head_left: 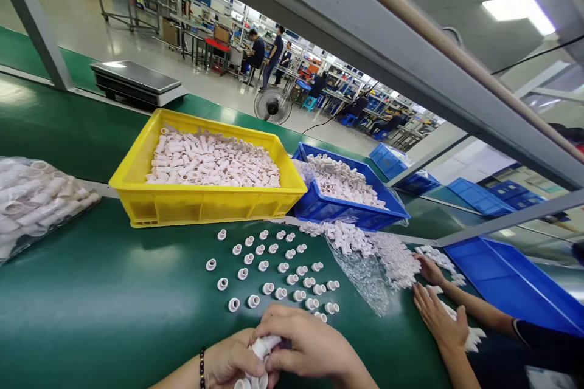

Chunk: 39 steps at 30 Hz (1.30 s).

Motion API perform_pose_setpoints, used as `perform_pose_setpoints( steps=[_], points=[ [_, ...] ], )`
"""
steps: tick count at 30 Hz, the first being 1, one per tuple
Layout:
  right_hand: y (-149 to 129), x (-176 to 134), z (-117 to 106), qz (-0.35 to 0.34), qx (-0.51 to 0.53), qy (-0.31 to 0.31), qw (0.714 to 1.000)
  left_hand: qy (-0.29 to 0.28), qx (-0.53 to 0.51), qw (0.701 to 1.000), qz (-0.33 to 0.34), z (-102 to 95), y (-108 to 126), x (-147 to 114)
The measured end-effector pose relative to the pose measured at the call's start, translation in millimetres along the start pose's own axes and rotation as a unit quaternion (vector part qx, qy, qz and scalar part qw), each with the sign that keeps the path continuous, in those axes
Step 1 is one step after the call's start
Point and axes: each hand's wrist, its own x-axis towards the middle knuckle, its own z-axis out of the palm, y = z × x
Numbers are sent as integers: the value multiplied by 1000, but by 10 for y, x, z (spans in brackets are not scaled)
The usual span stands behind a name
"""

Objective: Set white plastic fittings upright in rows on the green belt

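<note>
My left hand, with a dark bead bracelet at the wrist, is closed around several white plastic pipe fittings at the bottom of the head view. Fingers of my right hand pinch another white plastic pipe fitting against those in the left. My own fingers hide part of these pieces. Just beyond my hands, many short white fittings stand upright in loose rows on the green table.
Behind the rows are a yellow bin and a blue bin, both full of white fittings. A bagged pile lies left; a scale stands behind. At right, a co-worker's hands touch white pieces near bubble wrap.
</note>
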Motion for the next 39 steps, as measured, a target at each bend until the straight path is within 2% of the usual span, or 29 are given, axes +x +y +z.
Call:
perform_pose_setpoints(
  steps=[5,9,14,18,21,23,25,28,31,33,35,39],
  points=[
    [-27,4,-5,28,26,46,998,-10,52,999,-2,13,24,-14],
    [-52,-5,-77,29,30,75,996,17,131,991,17,41,48,-15],
    [7,-124,-193,64,34,144,987,50,127,989,54,72,68,-5],
    [30,-58,-238,114,10,216,970,60,163,985,21,69,38,14],
    [-3,224,-237,70,-82,259,960,91,238,967,-20,81,14,13],
    [-17,494,-214,15,-157,242,957,118,306,944,-32,101,21,4],
    [-1,781,-167,-15,-238,202,950,121,357,926,-34,114,44,-5],
    [81,1160,-58,-6,-340,142,929,98,385,918,-25,96,79,1],
    [187,1394,52,12,-392,96,915,86,378,922,-18,45,89,26],
    [223,1432,80,19,-396,82,914,88,364,927,-15,18,85,42],
    [200,1362,45,15,-370,92,924,93,349,932,-10,7,78,50],
    [-9,952,-163,-16,-252,150,956,106,275,955,14,21,65,46]
  ],
)
